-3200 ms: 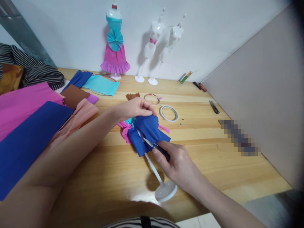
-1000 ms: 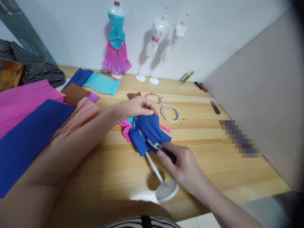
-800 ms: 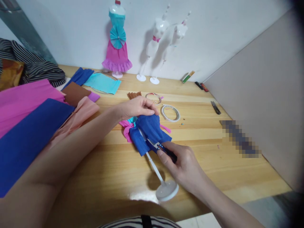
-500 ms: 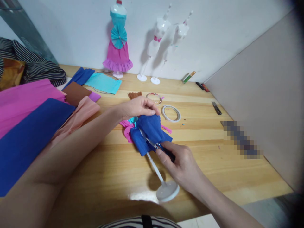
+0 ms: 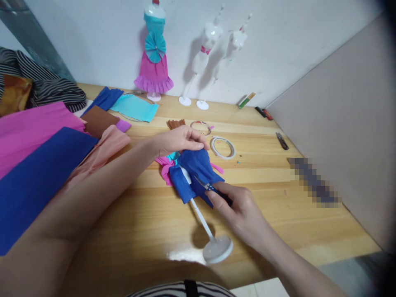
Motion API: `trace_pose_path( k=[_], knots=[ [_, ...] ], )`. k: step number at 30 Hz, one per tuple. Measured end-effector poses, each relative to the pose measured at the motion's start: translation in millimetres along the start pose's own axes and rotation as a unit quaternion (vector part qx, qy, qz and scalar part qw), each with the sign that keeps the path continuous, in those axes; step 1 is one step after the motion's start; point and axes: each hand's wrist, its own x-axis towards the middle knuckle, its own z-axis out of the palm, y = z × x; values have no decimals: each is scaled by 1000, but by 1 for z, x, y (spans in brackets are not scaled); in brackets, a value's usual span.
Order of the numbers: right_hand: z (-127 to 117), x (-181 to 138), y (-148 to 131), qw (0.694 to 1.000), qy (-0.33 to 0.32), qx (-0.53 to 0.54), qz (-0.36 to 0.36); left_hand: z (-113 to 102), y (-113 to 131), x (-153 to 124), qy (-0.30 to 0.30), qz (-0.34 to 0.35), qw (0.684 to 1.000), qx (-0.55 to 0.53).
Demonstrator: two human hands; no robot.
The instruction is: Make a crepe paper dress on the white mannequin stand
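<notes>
A small white mannequin lies tilted on the wooden table (image 5: 278, 206), its round base (image 5: 218, 249) near me and its pole (image 5: 199, 214) slanting up into a blue crepe-paper skirt (image 5: 194, 173). My left hand (image 5: 179, 140) is closed on the top of the blue paper, pinching it against the mannequin's body. My right hand (image 5: 238, 210) grips small dark-handled scissors (image 5: 213, 190), whose blades point into the lower edge of the blue skirt. Pink and teal paper pieces (image 5: 165, 165) stick out from under the skirt on its left.
Large sheets of blue (image 5: 34, 181), pink (image 5: 27, 132), peach (image 5: 99, 152), brown and teal (image 5: 134, 107) paper lie left. A dressed mannequin (image 5: 154, 53) and two bare ones (image 5: 201, 57) stand by the wall. A tape ring (image 5: 222, 147), bracelet (image 5: 200, 126) and thread snips (image 5: 281, 140) lie beyond my hands.
My right hand has shifted the scissors slightly right along the skirt's lower edge, and the blue paper there now hangs a little lower. My left hand has kept its hold.
</notes>
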Motion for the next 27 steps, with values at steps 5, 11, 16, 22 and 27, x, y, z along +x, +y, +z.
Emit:
trace_pose_path(
  k=[5, 11, 16, 22, 27],
  knots=[
    [-7, 10, 0, 986, -46, 145, 65, -1, 2, -4, -62, 16, 998, 5],
    [-9, 11, 5, 968, -72, 220, 98, -3, -2, -2, -109, 3, 994, 19],
    [-10, 3, 4, 995, -50, 66, 50, -4, -2, -1, -91, 15, 995, 47],
    [-11, -1, 3, 998, -47, 20, 30, -3, -2, -1, -80, 16, 996, 44],
    [-9, 1, 3, 997, -47, 48, 33, -3, -2, -1, -78, 13, 996, 52]
  ],
)
